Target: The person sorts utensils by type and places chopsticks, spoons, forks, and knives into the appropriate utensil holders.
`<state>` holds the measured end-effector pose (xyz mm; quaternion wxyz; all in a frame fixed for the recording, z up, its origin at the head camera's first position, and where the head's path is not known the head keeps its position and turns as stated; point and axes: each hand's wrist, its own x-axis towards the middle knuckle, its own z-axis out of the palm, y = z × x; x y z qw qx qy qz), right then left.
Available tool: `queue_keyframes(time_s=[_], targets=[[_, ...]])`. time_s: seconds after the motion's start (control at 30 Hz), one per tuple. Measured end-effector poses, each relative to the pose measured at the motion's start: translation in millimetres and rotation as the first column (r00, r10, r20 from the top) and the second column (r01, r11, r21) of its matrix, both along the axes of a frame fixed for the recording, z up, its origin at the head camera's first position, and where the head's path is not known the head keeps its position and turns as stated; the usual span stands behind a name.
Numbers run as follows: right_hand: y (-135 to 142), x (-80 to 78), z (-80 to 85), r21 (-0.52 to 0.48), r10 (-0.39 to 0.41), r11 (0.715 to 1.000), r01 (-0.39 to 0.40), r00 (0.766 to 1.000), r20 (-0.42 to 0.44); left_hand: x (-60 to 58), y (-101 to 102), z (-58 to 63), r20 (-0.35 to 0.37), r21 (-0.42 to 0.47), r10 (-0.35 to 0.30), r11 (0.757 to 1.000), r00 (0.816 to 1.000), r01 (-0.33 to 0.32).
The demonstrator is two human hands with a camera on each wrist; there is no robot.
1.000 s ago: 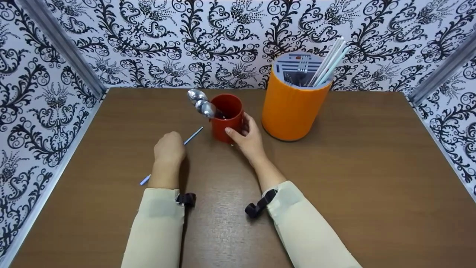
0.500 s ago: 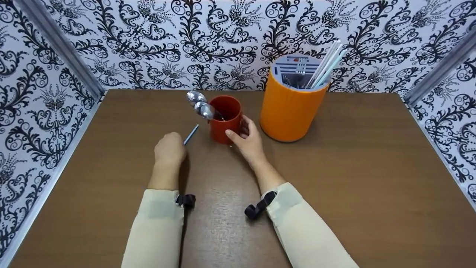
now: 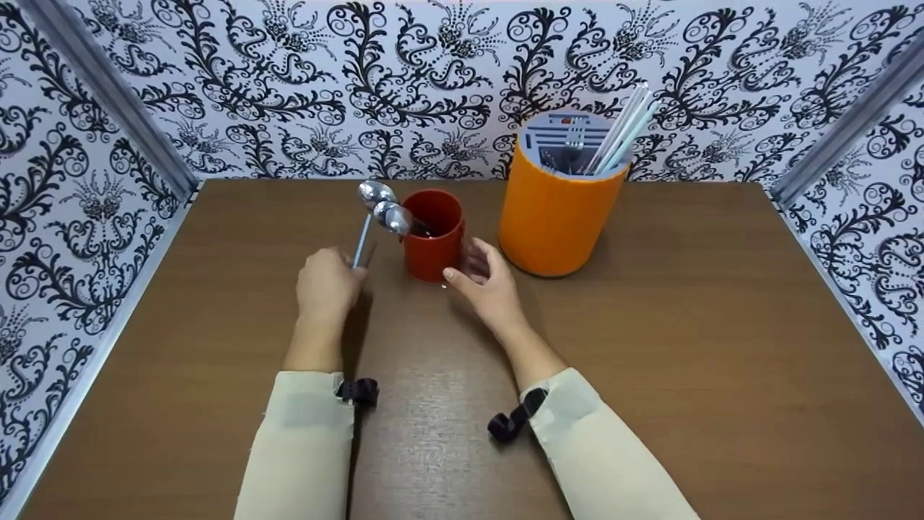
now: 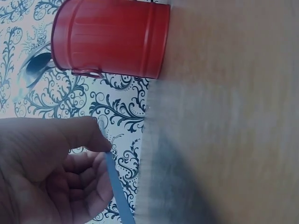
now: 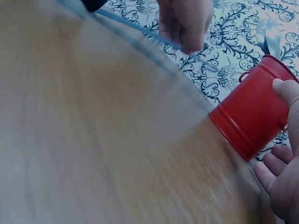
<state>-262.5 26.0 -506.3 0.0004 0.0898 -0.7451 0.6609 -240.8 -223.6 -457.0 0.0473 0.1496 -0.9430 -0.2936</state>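
My left hand pinches a thin light-blue straw between thumb and fingers. In the left wrist view the straw slants down from the thumb tip, the other fingers curled behind it. A red metal cup with small side handles stands upright to the right of that hand. Several spoons lean out over its left rim, their bowls up. My right hand is spread beside the cup's right side, thumb and fingers loosely parted. In the right wrist view its thumb overlaps the cup.
An orange cylindrical holder with a grey slotted top stands right of the cup, with forks and several white and pale-green sticks in it. Patterned walls border the brown table at the back and sides.
The straw has come up off the table in my left hand and now points more steeply upward. My right hand has loosened from the cup and drawn slightly back and down.
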Motion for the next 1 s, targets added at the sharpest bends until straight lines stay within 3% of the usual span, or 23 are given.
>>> queue_keyframes(time_s=[0.2,0.43,0.57,0.67,0.73,0.83,0.93,1.0], targets=[[15,11.9,5.4,0.029,0.013,0.999,-0.013,1.000,0.006,-0.9,3,3.1,-0.096,0.126,0.054,0.991,0.994,-0.041],[40,27.0,17.8,0.056,0.076,0.996,-0.075,0.997,-0.016,-0.2,4,11.2,-0.159,0.241,0.110,0.968,0.981,-0.070],[60,28.5,28.3,0.033,0.059,0.998,-0.057,0.995,-0.078,-0.7,6,15.9,-0.198,0.275,0.141,0.958,0.970,-0.083],[76,26.2,33.2,-0.057,-0.008,0.998,-0.002,0.984,-0.179,-1.0,9,18.8,-0.233,0.297,0.167,0.950,0.958,-0.094],[87,23.2,34.2,-0.150,-0.090,0.987,0.051,0.959,-0.270,-0.6,10,21.5,-0.257,0.307,0.182,0.947,0.949,-0.098],[103,15.1,30.3,-0.312,-0.251,0.941,0.131,0.888,-0.385,0.1,12,25.2,-0.296,0.325,0.203,0.940,0.933,-0.102],[115,5.1,23.2,-0.428,-0.401,0.878,0.213,0.816,-0.417,0.3,15,27.8,-0.333,0.341,0.220,0.935,0.917,-0.101],[122,-1.5,18.0,-0.436,-0.464,0.855,0.279,0.787,-0.406,1.1,17,30.2,-0.349,0.347,0.223,0.933,0.910,-0.096]])
